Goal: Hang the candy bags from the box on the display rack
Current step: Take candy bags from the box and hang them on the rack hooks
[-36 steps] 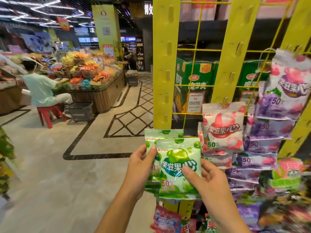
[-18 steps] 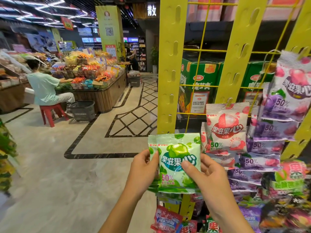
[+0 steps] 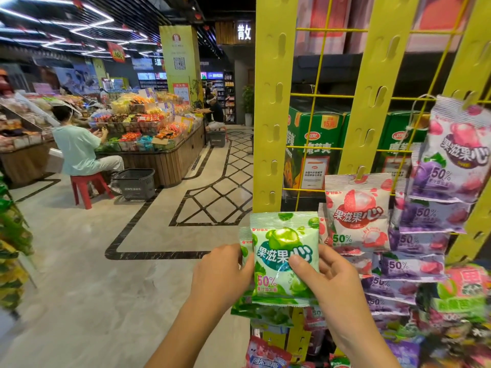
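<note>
Being pinched at both sides, a green glossy plastic candy bag [image 3: 284, 258] is being held before the yellow slotted metal rack [image 3: 273, 102], left hand [image 3: 221, 274] and right hand [image 3: 332, 282] fingers clamped on it.

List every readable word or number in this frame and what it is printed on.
"果滋果心", "50%": green candy bag held in both hands.
"果滋果心", "50%": red-and-white bag on the rack.
"50%": purple bags.
"散": overhead sign.
Green cartons: too blurred to read.

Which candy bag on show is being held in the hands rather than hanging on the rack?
The green apple bag, pinched between left hand and right hand; the red-and-white lychee bag and purple bags hang.
</note>
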